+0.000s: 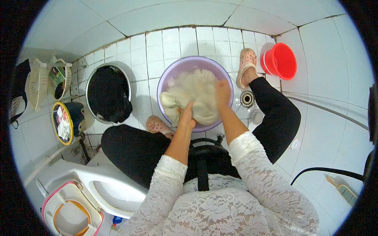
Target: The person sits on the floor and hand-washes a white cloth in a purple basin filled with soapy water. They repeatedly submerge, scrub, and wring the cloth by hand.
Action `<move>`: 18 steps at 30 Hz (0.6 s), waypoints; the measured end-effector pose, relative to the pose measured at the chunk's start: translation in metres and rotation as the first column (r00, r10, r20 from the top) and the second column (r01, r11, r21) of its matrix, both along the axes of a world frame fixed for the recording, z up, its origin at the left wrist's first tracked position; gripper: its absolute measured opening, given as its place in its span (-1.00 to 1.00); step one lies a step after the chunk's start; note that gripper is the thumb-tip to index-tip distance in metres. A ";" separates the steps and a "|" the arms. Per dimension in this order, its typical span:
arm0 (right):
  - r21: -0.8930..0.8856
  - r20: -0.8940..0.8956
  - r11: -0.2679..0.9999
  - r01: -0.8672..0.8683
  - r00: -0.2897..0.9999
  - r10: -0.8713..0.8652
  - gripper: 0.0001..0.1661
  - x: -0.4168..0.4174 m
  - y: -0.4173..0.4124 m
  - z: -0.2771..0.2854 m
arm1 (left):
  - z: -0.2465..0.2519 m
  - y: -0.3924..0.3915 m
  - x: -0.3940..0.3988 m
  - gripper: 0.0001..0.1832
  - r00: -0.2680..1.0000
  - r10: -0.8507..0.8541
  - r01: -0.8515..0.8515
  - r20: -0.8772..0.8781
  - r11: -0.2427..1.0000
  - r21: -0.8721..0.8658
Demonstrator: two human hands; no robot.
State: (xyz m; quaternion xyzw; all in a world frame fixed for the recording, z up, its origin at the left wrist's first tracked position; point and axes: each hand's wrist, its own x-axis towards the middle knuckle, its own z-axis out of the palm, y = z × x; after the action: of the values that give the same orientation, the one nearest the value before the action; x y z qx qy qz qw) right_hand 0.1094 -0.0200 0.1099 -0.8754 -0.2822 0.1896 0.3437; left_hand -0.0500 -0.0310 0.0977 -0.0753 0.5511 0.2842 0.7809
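A lilac plastic basin [195, 60] stands on the tiled floor between my feet. In it lies a bundled, wet-looking cream cloth [196, 88] in cloudy water. My left hand [186, 114] grips the near left part of the cloth, thumb on top and the other fingers mostly hidden. At the right side of the basin, my right hand [223, 92] is bent over the cloth's edge and holds it, its fingertips out of sight.
Left of the basin stands a metal tub [129, 79] of black cloth, near a yellow-rimmed bin [71, 129]. A red bucket [279, 61] and a floor drain [247, 98] are on the right. The toilet [88, 174] is at lower left; a brush [342, 188] hangs far right.
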 end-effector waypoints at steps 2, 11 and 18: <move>-0.343 0.070 0.928 0.141 0.990 -0.125 -0.66 0.036 -0.022 -0.006 | 0.006 0.005 -0.011 -0.42 0.998 -0.041 0.036 0.045 0.993 0.111; -0.185 -0.017 0.945 -0.271 0.962 0.273 -0.17 -0.038 0.016 -0.023 | -0.007 -0.002 -0.041 -0.36 0.442 -0.563 0.887 -0.698 0.389 0.247; 0.115 -0.378 0.987 -0.115 0.914 0.151 -0.39 -0.010 -0.004 -0.015 | 0.062 0.074 -0.059 -0.40 0.857 -0.268 0.474 -0.441 0.746 0.468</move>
State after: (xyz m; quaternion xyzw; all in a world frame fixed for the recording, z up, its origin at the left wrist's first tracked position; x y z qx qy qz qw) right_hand 0.0990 -0.0244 0.0951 -0.7834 -0.2763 0.3678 0.4179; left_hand -0.1094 0.0426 0.1594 0.3216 0.5746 0.2780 0.6994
